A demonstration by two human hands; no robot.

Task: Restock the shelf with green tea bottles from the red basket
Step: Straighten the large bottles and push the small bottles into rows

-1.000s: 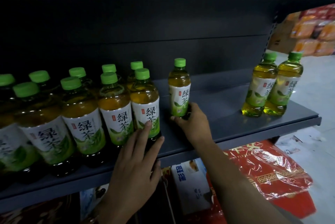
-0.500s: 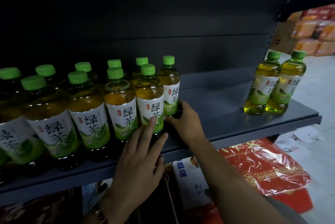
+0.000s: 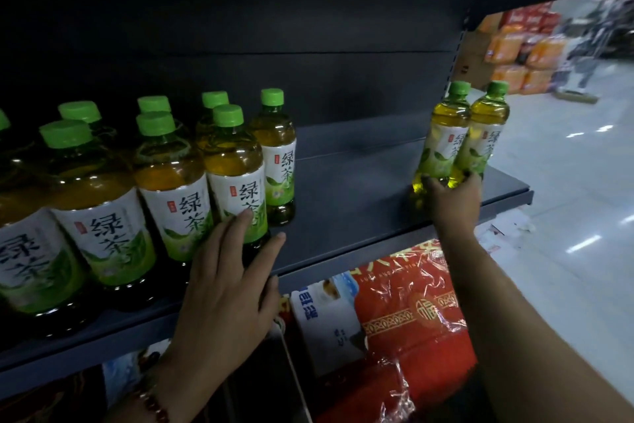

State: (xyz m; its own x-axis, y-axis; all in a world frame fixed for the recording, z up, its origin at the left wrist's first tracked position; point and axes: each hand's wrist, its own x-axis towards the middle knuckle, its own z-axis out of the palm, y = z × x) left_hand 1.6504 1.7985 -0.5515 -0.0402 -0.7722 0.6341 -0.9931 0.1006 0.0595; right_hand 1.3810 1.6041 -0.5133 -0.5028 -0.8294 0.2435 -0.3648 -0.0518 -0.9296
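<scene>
Both forearms are bare up to the frame edge, with no sleeve in view on either. The left hand (image 3: 224,289) wears no ring on the fingers that show. At the left wrist sits a bracelet (image 3: 156,407) of round, glossy, dark reddish-brown beads strung in a single row; only part of it shows, at the bottom edge. The right hand (image 3: 453,203) shows no ring or watch, and its fingernails look dark, though that area is dim and blurred.
</scene>
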